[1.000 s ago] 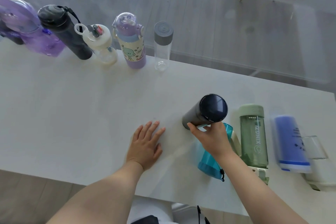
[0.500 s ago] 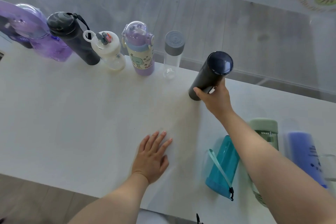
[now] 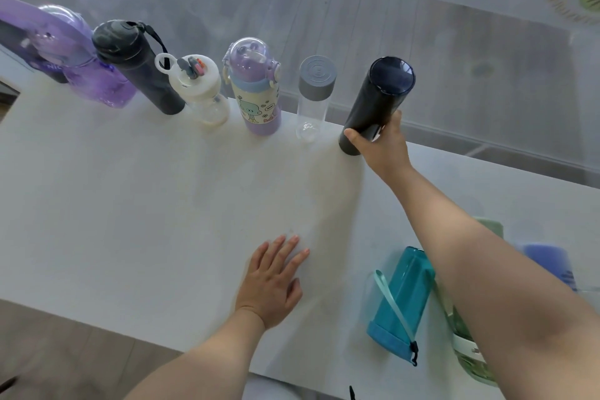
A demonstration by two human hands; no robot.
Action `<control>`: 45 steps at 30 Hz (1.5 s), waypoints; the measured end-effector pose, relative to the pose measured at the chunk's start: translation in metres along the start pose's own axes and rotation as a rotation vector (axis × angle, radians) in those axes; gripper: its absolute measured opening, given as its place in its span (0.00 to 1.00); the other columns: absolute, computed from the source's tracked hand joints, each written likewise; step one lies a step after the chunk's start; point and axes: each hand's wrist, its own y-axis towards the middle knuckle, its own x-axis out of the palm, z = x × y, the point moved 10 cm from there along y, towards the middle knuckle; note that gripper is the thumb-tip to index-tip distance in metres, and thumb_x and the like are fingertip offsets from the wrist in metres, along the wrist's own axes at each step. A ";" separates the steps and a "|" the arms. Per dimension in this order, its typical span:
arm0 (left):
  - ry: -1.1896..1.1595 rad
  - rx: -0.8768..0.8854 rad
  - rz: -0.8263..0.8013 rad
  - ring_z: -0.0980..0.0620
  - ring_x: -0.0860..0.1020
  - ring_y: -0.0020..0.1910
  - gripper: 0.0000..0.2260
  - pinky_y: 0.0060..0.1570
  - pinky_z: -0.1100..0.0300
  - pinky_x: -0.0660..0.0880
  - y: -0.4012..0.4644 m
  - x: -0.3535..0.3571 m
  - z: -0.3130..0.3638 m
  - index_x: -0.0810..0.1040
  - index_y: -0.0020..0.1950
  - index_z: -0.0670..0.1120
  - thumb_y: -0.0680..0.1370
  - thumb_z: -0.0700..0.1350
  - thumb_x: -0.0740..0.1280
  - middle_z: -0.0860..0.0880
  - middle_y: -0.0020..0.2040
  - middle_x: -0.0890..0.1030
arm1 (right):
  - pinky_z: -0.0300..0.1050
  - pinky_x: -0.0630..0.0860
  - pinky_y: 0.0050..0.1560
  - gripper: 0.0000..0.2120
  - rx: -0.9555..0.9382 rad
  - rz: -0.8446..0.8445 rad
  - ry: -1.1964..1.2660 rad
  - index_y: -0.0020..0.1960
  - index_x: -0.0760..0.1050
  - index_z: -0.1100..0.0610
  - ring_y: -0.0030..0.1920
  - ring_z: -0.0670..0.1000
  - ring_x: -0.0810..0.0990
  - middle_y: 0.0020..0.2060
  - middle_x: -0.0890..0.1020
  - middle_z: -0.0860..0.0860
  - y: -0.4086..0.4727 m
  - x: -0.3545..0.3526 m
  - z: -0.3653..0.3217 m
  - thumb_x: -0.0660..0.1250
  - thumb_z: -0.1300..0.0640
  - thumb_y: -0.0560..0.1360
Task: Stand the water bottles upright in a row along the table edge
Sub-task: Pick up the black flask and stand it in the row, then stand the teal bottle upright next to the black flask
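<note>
Placement step under way: right hand [image 3: 381, 143] has its grip curled round the dark flask [image 3: 376, 104], upright at the far edge of the surface [image 3: 130, 204], just beside the clear bottle [image 3: 313, 101]. Left hand [image 3: 272, 279] lies flat, fingers spread. Next, likely: release, then fetch the teal bottle [image 3: 401, 295] lying near the front edge.

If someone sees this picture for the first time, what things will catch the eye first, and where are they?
The right hand grips a dark navy flask at the far table edge, beside a clear bottle with a grey cap that ends a row of upright bottles. The left hand rests flat on the white table, and a teal bottle lies on its side near the front edge.
</note>
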 end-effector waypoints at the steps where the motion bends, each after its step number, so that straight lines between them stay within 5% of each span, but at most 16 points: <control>1: 0.002 -0.001 0.000 0.46 0.63 0.74 0.25 0.71 0.46 0.57 0.000 0.000 0.000 0.68 0.71 0.54 0.73 0.51 0.61 0.49 0.75 0.66 | 0.34 0.70 0.50 0.36 0.004 -0.040 -0.017 0.65 0.60 0.48 0.55 0.42 0.74 0.57 0.75 0.39 -0.002 0.002 0.003 0.75 0.42 0.65; 5: 0.006 -0.005 -0.002 0.47 0.63 0.74 0.25 0.72 0.47 0.57 -0.001 -0.003 0.001 0.69 0.71 0.53 0.73 0.51 0.61 0.49 0.75 0.65 | 0.52 0.67 0.68 0.47 0.076 -0.128 -0.129 0.76 0.50 0.51 0.71 0.53 0.65 0.73 0.65 0.53 -0.029 -0.008 0.031 0.74 0.42 0.68; 12: 0.027 -0.002 0.009 0.45 0.64 0.74 0.24 0.71 0.46 0.59 -0.002 -0.006 0.003 0.70 0.71 0.51 0.74 0.51 0.59 0.48 0.74 0.67 | 0.46 0.63 0.70 0.27 -0.100 -0.112 -0.291 0.72 0.63 0.55 0.68 0.52 0.68 0.68 0.70 0.52 -0.124 -0.055 0.053 0.64 0.65 0.75; 16: 0.045 -0.004 0.015 0.44 0.64 0.73 0.24 0.71 0.45 0.58 -0.003 -0.007 0.006 0.70 0.71 0.50 0.74 0.50 0.58 0.47 0.74 0.68 | 0.40 0.60 0.70 0.29 -0.236 -0.164 -0.399 0.67 0.71 0.54 0.67 0.51 0.67 0.66 0.73 0.50 -0.183 -0.072 0.067 0.58 0.74 0.71; 19: 0.037 -0.011 0.034 0.44 0.64 0.73 0.24 0.71 0.46 0.57 -0.002 -0.010 0.007 0.72 0.70 0.49 0.74 0.50 0.58 0.45 0.73 0.69 | 0.50 0.60 0.73 0.34 -0.339 -0.289 -0.566 0.68 0.71 0.54 0.71 0.54 0.65 0.69 0.71 0.51 -0.219 -0.065 0.080 0.58 0.76 0.66; 26: 0.034 -0.033 0.088 0.43 0.65 0.69 0.22 0.69 0.47 0.57 0.013 -0.022 0.021 0.73 0.66 0.46 0.73 0.48 0.57 0.42 0.69 0.72 | 0.58 0.43 0.76 0.41 -0.450 -0.429 -0.921 0.76 0.59 0.48 0.78 0.59 0.47 0.78 0.54 0.52 -0.249 -0.048 0.116 0.62 0.72 0.67; 34: 0.086 -0.059 0.005 0.41 0.60 0.75 0.28 0.73 0.43 0.53 0.048 -0.023 0.021 0.66 0.74 0.49 0.75 0.52 0.50 0.45 0.76 0.64 | 0.60 0.66 0.69 0.35 -0.434 -0.314 -0.802 0.70 0.70 0.53 0.72 0.65 0.64 0.72 0.68 0.58 -0.246 -0.062 0.105 0.70 0.70 0.65; 39: 0.108 -0.056 -0.015 0.43 0.55 0.76 0.27 0.74 0.46 0.49 0.062 -0.026 0.011 0.60 0.76 0.51 0.77 0.51 0.51 0.46 0.78 0.58 | 0.51 0.69 0.66 0.34 -0.273 -0.243 -0.537 0.74 0.62 0.47 0.74 0.53 0.58 0.74 0.63 0.49 -0.238 -0.075 0.106 0.72 0.50 0.71; 45: 0.069 -0.086 0.000 0.42 0.57 0.76 0.28 0.74 0.46 0.51 0.061 -0.025 0.009 0.63 0.76 0.48 0.76 0.53 0.46 0.45 0.77 0.60 | 0.44 0.70 0.61 0.35 -0.137 -0.066 -0.235 0.72 0.64 0.51 0.65 0.51 0.69 0.66 0.72 0.47 -0.228 -0.099 0.104 0.73 0.47 0.68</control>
